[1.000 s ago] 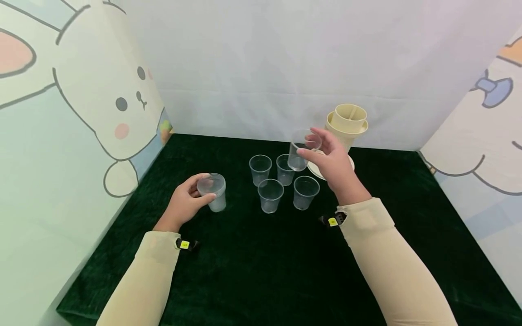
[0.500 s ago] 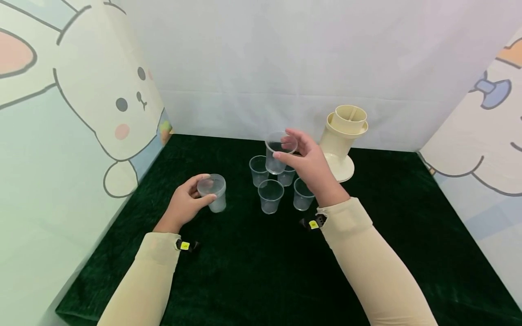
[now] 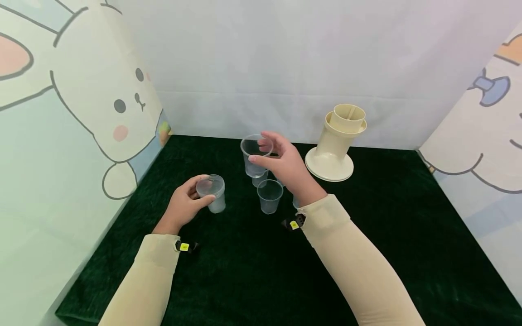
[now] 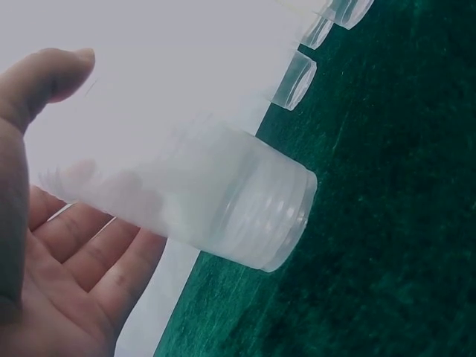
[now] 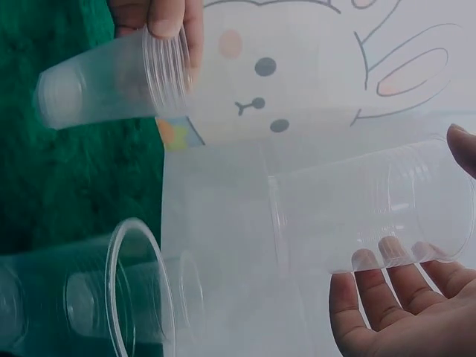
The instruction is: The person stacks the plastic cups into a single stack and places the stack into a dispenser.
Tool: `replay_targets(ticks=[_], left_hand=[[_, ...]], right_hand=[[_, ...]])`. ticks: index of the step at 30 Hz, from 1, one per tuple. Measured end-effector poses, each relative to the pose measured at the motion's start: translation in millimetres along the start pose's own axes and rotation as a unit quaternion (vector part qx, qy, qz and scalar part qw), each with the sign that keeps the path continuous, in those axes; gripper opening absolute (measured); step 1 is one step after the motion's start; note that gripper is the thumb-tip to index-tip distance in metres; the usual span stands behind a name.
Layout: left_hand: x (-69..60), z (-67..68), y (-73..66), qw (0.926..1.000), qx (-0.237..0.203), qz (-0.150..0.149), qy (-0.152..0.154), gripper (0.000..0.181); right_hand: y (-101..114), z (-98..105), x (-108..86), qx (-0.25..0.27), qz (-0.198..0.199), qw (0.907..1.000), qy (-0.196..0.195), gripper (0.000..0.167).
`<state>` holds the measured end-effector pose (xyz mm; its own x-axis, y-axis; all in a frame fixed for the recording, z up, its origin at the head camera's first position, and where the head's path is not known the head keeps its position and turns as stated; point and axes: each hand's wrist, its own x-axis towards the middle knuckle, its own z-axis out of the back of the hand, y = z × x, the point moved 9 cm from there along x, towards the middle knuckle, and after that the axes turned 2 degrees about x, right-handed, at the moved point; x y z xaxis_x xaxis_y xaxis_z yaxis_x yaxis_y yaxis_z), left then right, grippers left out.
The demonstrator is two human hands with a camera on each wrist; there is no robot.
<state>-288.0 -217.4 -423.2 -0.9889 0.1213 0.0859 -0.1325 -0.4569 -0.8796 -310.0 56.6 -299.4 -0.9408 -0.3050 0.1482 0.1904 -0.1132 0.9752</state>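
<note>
My left hand grips a nested stack of clear plastic cups at the left, thumb and fingers round its upper part; the left wrist view shows the stack from the side. With my right hand I hold a clear cup by its sides, raised above the back-left standing cup. In front of it a cup stands upright on the green cloth. Other cups behind my right hand and wrist are mostly hidden. The right wrist view shows the raised cup between thumb and fingers.
A cream-coloured stand with a round base and cup-like top stands at the back right. Dark green cloth covers the table. A white curtain hangs behind, with cartoon-printed panels on both sides.
My right hand has moved left with its cup, from above the back-right cups to above the back-left one. The cream stand's base has come into view. My left hand has stayed in place.
</note>
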Motion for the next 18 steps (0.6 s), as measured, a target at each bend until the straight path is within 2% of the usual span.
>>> replay_targets(ticks=[9,18], left_hand=[[-2.5,1.4,-3.1,1.0000,0.000,0.005,-0.004,0.070],[-2.2,-0.6,-3.9,1.0000,-0.004,0.007,-0.002,0.068]], right_hand=[[-0.4,-39.3,9.7,-0.008,0.001,0.9995,0.030,0.073],[-1.6,-61.6,12.8,-0.004,0.003,0.9992,0.039,0.072]])
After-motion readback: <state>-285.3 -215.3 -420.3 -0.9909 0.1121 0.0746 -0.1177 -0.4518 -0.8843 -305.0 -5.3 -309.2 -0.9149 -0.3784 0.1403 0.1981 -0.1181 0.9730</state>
